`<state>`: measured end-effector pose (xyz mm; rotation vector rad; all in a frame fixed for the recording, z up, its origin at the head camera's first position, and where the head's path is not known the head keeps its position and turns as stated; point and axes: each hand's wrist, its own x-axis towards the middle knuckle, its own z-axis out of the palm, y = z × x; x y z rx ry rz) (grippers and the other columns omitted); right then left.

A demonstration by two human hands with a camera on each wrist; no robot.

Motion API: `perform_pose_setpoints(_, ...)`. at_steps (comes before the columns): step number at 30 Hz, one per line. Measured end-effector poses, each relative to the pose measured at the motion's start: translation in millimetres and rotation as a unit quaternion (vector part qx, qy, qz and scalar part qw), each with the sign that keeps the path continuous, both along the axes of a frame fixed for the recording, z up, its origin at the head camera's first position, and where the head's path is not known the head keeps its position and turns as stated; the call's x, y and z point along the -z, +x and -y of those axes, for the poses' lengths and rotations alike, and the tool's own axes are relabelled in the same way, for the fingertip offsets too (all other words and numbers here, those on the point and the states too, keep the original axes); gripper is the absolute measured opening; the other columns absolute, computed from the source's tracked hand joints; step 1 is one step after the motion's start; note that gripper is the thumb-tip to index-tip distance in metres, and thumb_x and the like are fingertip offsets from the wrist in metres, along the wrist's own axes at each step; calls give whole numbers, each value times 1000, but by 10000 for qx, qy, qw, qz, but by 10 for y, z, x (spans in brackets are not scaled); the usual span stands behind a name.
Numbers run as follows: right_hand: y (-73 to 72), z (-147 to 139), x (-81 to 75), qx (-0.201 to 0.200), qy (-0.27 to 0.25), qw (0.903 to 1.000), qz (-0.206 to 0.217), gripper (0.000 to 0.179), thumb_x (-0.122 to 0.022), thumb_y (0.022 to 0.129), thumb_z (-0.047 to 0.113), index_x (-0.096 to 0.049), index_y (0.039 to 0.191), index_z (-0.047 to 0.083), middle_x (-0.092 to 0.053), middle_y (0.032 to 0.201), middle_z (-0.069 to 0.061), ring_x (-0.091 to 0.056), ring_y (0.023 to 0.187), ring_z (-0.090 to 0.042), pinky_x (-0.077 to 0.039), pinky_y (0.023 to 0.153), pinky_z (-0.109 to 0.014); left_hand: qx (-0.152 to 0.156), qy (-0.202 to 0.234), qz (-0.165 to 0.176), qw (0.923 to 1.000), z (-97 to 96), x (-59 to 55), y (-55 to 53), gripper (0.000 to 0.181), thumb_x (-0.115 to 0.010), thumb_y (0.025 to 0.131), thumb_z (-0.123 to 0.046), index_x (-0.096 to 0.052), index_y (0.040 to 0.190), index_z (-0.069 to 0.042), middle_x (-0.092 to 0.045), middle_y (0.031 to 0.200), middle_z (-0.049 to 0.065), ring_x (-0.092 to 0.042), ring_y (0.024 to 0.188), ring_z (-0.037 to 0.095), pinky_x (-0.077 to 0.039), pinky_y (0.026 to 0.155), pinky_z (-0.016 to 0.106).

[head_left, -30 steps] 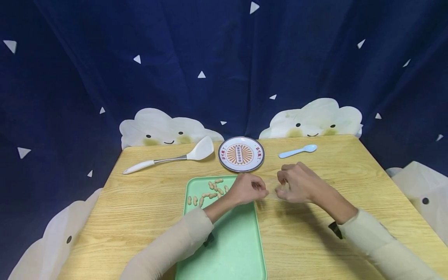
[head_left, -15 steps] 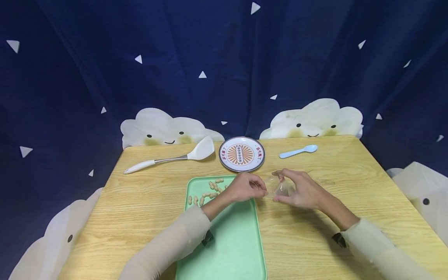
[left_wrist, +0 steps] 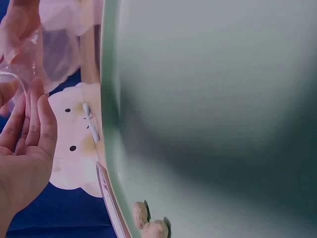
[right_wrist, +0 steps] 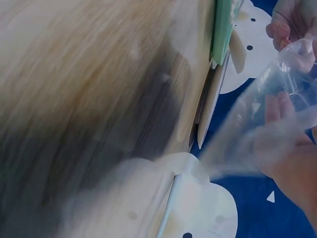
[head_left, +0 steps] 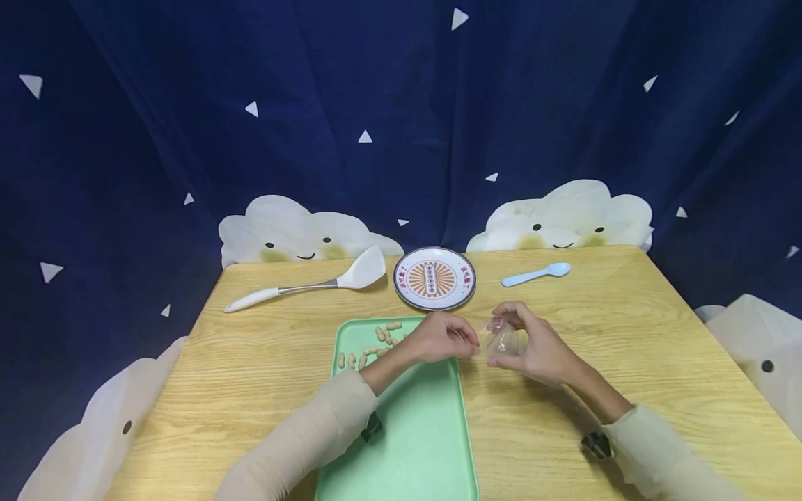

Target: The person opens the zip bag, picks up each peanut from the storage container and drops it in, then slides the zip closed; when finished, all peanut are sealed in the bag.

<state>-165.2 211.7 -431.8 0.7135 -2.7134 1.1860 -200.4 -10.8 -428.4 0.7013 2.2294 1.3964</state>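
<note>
Between my hands, over the table just right of the tray, is a clear plastic bag (head_left: 502, 342). My left hand (head_left: 441, 338) pinches one edge of it, above the tray's upper right side. On the other side my right hand (head_left: 544, 350) holds the bag with its thumb below and fingers above. Through the film (right_wrist: 240, 141) in the right wrist view, the right fingers (right_wrist: 273, 110) show. The left wrist view has the crumpled bag (left_wrist: 58, 57) spreading from the fingers. A green tray (head_left: 416, 438) lies under the left forearm, with several unshelled peanuts (head_left: 352, 362) in its upper part.
A white-headed spatula (head_left: 362, 270) lies at the back left. Behind the tray a round printed plate (head_left: 410, 296) stands near the table's back edge. To its right is a light blue spoon (head_left: 532, 275). A dark blue curtain (head_left: 313, 160) hangs behind the wooden table (head_left: 263, 396).
My right hand has turned, its thumb and fingers spreading apart around the bag, which now shows more fully. The left hand stays almost in place, still pinching the edge.
</note>
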Motion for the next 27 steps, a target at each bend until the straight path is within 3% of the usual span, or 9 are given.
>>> perform_pose_setpoints(2,-11,9,8,2,-41,9999,98,85,-88,64,32,-43,135,15,-65,107,1,-62,102,-18,-46,93,-45,41,40,45,10000,10,-2,-3,7,-71,78,-14,-73,84,-12,-71,80,1,-63,70,5,-51,63,20)
perform_pose_setpoints(4,-22,16,18,-49,56,9999,111,89,-87,65,33,-43,139,13,-66,111,-3,-62,105,-21,-45,94,-48,79,89,51,9999,20,-3,-5,8,-70,78,-13,-73,85,-11,-71,82,2,-63,70,5,-52,64,20)
perform_pose_setpoints(7,-37,25,43,-154,305,9994,51,80,-86,66,34,-51,134,10,-66,115,-4,-61,108,-26,-46,93,-52,106,142,-26,9998,40,-1,-2,9,-71,80,-15,-73,88,-10,-71,84,4,-64,71,7,-52,65,19)
perform_pose_setpoints(12,-54,28,72,-199,394,9990,52,64,-84,68,27,-59,124,11,-66,111,0,-61,103,-22,-48,90,-49,132,312,-166,9993,135,-39,-2,18,-70,85,-20,-72,98,-7,-73,91,10,-70,73,28,-55,64,27)
perform_pose_setpoints(14,-60,23,75,-182,361,9992,53,64,-84,67,25,-59,124,10,-66,111,0,-61,101,-20,-48,90,-48,42,433,-109,9990,208,-63,-15,22,-69,86,-19,-70,102,-5,-72,92,14,-69,74,37,-56,65,33)
perform_pose_setpoints(17,-70,11,82,-186,368,9991,48,66,-84,67,24,-58,125,6,-65,114,-5,-61,101,-22,-48,90,-49,-226,479,-65,9986,361,-95,-53,25,-69,87,-19,-69,105,-3,-71,91,15,-68,75,40,-55,64,34)
perform_pose_setpoints(21,-83,-13,105,-153,479,9987,109,69,-84,68,26,-56,127,4,-64,116,-10,-61,104,-28,-47,92,-53,-606,120,-233,9978,622,-140,-104,27,-67,88,-23,-69,107,-4,-70,92,11,-69,76,35,-52,65,26)
perform_pose_setpoints(27,-87,-46,126,-60,545,9980,331,67,-83,70,29,-54,126,7,-64,116,-11,-60,106,-31,-45,93,-55,-1003,-672,-748,9899,1031,-61,-200,25,-66,87,-20,-69,105,-3,-69,90,7,-65,78,19,-52,74,26)
